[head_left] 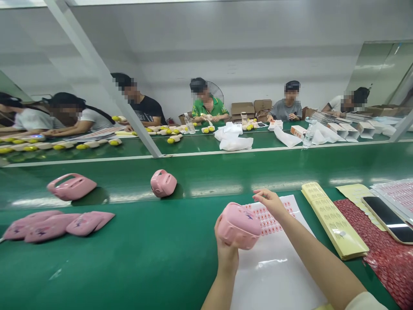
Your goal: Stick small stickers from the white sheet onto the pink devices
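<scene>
The green desk (129,267) before me carries a white sheet (274,275). Right of that lies a long yellow stack (332,219). Over the sheet's left side, my left grip (227,256) holds the pink case (240,226). My right grip (271,202) is narrow beside it; whether it pinches anything, I cannot tell. Small reddish stickers (271,224) line the sheet.

The setting is a factory assembly workshop: workers in dark headwear (209,106) line long, glossy green work surfaces (129,265), among repeated cream-and-yellow pieces (174,139), brown cardboard boxes (241,108) and a white sheet with rows of small red labels (277,277).
</scene>
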`<state>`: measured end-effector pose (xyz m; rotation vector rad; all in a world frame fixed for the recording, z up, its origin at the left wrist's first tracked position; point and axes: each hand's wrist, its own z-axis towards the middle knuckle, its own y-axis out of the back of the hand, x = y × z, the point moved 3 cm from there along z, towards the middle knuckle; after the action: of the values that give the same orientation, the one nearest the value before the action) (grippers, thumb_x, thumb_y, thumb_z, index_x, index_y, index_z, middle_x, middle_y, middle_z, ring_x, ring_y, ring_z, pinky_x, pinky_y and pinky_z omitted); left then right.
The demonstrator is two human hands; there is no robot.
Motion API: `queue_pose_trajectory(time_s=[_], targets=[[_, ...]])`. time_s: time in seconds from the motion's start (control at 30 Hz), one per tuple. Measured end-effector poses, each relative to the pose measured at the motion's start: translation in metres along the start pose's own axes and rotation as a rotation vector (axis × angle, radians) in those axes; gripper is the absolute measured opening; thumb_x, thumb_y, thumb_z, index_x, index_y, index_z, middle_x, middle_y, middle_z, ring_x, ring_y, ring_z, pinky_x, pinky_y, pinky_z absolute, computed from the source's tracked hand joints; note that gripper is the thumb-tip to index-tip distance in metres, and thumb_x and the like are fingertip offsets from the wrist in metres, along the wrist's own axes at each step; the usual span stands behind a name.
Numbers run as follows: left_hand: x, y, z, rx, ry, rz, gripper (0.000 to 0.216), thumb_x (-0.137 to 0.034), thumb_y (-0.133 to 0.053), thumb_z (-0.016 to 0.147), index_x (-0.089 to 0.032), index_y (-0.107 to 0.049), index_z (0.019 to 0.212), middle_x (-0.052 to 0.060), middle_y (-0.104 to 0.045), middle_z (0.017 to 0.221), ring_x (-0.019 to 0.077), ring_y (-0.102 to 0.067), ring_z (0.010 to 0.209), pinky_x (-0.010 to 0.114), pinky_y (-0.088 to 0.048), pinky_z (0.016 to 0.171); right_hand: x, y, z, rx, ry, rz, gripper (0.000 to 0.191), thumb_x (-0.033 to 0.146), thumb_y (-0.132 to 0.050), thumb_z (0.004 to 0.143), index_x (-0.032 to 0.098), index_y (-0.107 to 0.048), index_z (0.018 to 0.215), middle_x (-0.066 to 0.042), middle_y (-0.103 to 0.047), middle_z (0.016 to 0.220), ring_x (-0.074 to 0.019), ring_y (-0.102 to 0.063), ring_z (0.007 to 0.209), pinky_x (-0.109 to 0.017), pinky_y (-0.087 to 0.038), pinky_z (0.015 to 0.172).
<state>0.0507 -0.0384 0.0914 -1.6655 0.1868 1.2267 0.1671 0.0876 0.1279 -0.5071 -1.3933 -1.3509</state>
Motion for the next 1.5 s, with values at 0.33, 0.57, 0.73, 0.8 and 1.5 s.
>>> queue_pose_trajectory(time_s=[0.33, 0.57, 0.73, 0.8, 1.5], targets=[[-0.002, -0.017, -0.028, 0.251, -0.207, 0.279, 0.081, -0.001, -0.079, 0.031, -0.022, -0.057, 0.107, 0.008, -0.054, 0.112, 0.0264, -0.052, 0.101, 0.031, -0.038, 0.090, 0.060, 0.020, -0.051, 0.310, 0.080, 0.167, 0.017, 0.034, -0.062, 0.072, 0.021, -0.064, 0.061, -0.005, -0.059, 0.105, -0.0219, -0.052, 0.106, -0.038, -0.043, 0.087], [0.000, -0.008, -0.022, 0.399, -0.322, 0.423, 0.079, -0.010, -0.080, 0.037, -0.021, -0.053, 0.111, 0.011, -0.055, 0.112, 0.0306, -0.054, 0.100, 0.042, -0.041, 0.089, 0.053, 0.024, -0.061, 0.334, 0.141, 0.030, 0.006, 0.024, -0.062, 0.074, 0.024, -0.067, 0.070, -0.004, -0.053, 0.116, -0.0215, -0.045, 0.113, -0.042, -0.038, 0.093], [0.002, -0.003, -0.017, 0.740, -0.594, 0.819, 0.089, -0.016, -0.071, 0.060, -0.027, -0.021, 0.132, 0.014, -0.042, 0.128, 0.0294, -0.049, 0.109, 0.047, -0.044, 0.086, 0.051, 0.024, -0.063, 0.321, 0.207, 0.042, 0.006, 0.023, -0.062, 0.074, 0.023, -0.068, 0.074, -0.007, -0.051, 0.116, -0.0209, -0.045, 0.112, -0.042, -0.036, 0.097], [0.003, -0.001, -0.015, 0.734, -0.620, 0.852, 0.088, -0.019, -0.070, 0.062, -0.025, -0.019, 0.133, 0.015, -0.041, 0.128, 0.0296, -0.049, 0.109, 0.046, -0.045, 0.085, 0.047, 0.021, -0.066, 0.277, 0.243, 0.069, 0.007, 0.022, -0.061, 0.075, 0.023, -0.068, 0.075, -0.007, -0.052, 0.113, -0.0204, -0.046, 0.111, -0.041, -0.036, 0.097], [0.008, -0.001, -0.018, 0.740, -0.775, 0.933, 0.093, -0.019, -0.073, 0.058, -0.023, -0.017, 0.133, 0.017, -0.043, 0.124, 0.0328, -0.046, 0.112, 0.048, -0.046, 0.087, 0.026, 0.018, -0.089, 0.137, 0.423, -0.114, 0.057, 0.028, -0.058, 0.077, 0.024, -0.036, 0.129, -0.011, -0.043, 0.124, -0.0233, -0.046, 0.112, -0.040, -0.042, 0.093]])
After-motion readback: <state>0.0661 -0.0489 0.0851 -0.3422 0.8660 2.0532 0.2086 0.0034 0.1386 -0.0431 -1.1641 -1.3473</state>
